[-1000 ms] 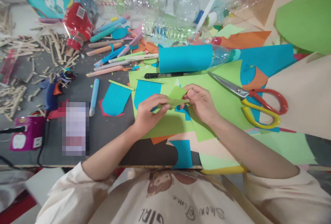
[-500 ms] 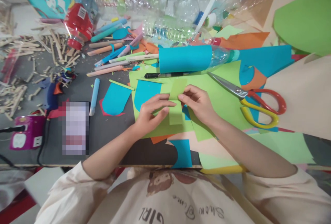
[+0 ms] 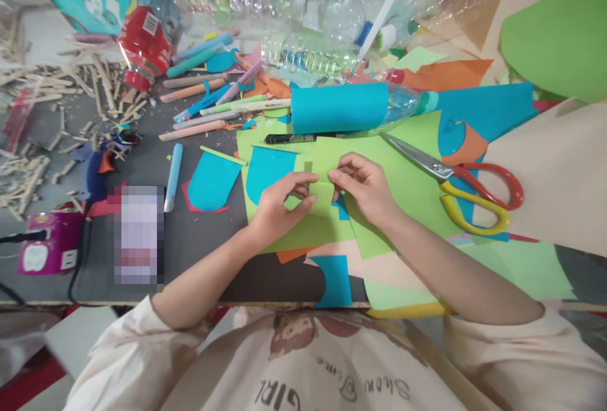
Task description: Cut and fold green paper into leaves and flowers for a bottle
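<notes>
A small piece of light green paper (image 3: pixel 324 196), creased across its middle, is held up between my two hands over larger green sheets (image 3: pixel 403 190). My right hand (image 3: pixel 363 183) pinches its right edge at the crease between thumb and fingers. My left hand (image 3: pixel 284 202) grips the left edge, thumb in front and fingers partly hidden behind. Left of my hands lie two blue rounded paper pieces (image 3: pixel 214 180), each with a thin green strip along its top. Above is a clear bottle wrapped in blue paper (image 3: pixel 339 107), with a black pen (image 3: pixel 294 138) beneath it.
Scissors with red and yellow handles (image 3: pixel 484 196) lie open on the right. A phone (image 3: pixel 139 234), a blue glue stick (image 3: pixel 173 177) and a glue gun (image 3: pixel 95 171) are on the left. Clear plastic bottles (image 3: pixel 303 50), several colored sticks (image 3: pixel 203 92) and wood bits crowd the back.
The green paper's upper part has tilted more upright and its lower part has turned under my fingers. My left thumb and fingers have closed in on its left edge.
</notes>
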A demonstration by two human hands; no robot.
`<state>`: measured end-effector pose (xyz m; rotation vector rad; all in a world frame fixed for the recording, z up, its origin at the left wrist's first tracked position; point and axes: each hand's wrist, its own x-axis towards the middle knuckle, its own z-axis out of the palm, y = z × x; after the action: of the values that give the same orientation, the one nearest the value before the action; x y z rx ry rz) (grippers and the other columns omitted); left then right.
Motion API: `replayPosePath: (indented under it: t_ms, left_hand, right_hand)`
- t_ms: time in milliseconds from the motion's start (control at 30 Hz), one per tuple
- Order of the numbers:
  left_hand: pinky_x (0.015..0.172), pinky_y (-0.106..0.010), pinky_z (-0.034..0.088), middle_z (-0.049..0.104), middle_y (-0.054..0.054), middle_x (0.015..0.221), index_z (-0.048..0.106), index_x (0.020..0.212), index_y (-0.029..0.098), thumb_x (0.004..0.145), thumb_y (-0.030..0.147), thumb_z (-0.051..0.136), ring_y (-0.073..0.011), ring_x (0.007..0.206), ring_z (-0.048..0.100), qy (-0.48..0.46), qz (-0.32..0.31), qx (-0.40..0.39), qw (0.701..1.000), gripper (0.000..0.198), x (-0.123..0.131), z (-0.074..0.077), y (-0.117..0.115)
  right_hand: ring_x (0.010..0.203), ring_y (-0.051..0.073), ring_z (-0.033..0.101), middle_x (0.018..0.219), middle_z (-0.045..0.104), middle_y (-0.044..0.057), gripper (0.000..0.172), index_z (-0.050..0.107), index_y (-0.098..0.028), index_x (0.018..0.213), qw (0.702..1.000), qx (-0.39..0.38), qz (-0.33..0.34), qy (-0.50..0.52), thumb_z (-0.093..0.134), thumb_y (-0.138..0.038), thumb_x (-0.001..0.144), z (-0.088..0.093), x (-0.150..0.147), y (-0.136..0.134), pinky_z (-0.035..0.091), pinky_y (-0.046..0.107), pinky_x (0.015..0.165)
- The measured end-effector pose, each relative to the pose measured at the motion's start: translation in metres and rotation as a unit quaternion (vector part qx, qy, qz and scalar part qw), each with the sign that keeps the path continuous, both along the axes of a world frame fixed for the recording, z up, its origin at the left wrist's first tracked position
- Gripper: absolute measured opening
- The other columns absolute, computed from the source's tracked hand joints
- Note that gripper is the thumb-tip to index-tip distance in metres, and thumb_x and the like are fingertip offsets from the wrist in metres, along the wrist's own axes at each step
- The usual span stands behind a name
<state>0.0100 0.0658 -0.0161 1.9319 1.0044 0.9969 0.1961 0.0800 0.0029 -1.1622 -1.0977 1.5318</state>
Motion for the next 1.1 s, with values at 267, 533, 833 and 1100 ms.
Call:
replayPosePath:
  t_ms: [267,533,833,1100]
  left_hand:
    - [0.074,-0.026,0.056,0.070,-0.007,0.099,0.060,0.110,0.020,0.093,0.025,0.060,-0.0148,0.087,0.068,-0.010,-0.016,0.037,0.999,0.017,0.000,0.006,0.002]
    - [0.086,-0.034,0.055,0.071,-0.011,0.093,0.062,0.084,0.018,0.102,0.035,0.044,-0.0220,0.109,0.066,-0.044,-0.074,0.011,0.996,0.031,-0.002,0.015,0.003]
    - [0.069,-0.026,0.054,0.069,-0.005,0.079,0.061,0.083,0.019,0.093,0.023,0.061,-0.0150,0.080,0.068,-0.013,-0.068,0.047,0.996,0.010,0.003,0.012,0.004]
    - [0.075,-0.028,0.056,0.073,-0.007,0.093,0.062,0.102,0.019,0.092,0.015,0.059,-0.0173,0.091,0.070,0.008,-0.100,0.056,0.993,0.011,0.003,0.010,0.002]
  right_hand:
    - [0.043,0.009,0.055,0.050,0.052,-0.009,0.041,0.055,-0.023,0.069,0.999,0.021,-0.049,0.008,0.079,-0.056,0.069,-0.007,0.000,-0.001,0.049,0.023,0.045]
    - [0.041,0.010,0.053,0.049,0.053,-0.009,0.043,0.054,-0.023,0.068,0.994,0.022,-0.108,0.028,0.082,-0.055,0.064,-0.011,0.001,0.002,0.048,0.025,0.045]
    - [0.042,0.009,0.049,0.050,0.052,-0.009,0.042,0.055,-0.024,0.065,0.990,-0.008,-0.132,0.049,0.085,-0.052,0.058,-0.012,0.001,0.005,0.045,0.024,0.042]
    - [0.043,0.008,0.048,0.050,0.051,-0.009,0.044,0.054,-0.023,0.063,0.988,-0.021,-0.139,0.057,0.087,-0.051,0.055,-0.010,0.000,0.005,0.045,0.024,0.042]
